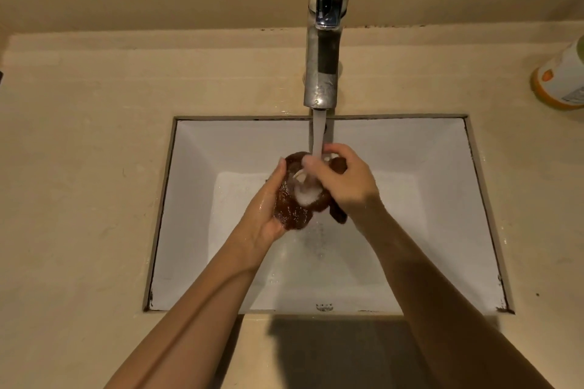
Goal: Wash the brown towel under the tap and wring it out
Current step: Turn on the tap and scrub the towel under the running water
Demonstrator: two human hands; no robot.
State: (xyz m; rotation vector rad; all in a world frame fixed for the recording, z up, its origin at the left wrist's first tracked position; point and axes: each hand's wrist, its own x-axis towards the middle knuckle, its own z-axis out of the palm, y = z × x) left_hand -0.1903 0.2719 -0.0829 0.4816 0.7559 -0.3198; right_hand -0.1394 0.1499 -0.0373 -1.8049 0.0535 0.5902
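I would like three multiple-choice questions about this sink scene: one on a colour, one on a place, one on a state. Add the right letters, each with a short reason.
1. What colour is the sink?
A. Black
B. White
C. Green

2. Where does the bottle stand?
A. In the sink
B. On the counter, right of the tap
C. On the counter, left of the tap

3. What is the tap's state?
A. Running onto the towel
B. Off
C. Wrapped in the towel

Answers:
1 B: the sink's walls are white.
2 B: it stands at the picture's right edge, on the counter.
3 A: a stream falls from the spout onto the towel, held by the left hand and right hand.
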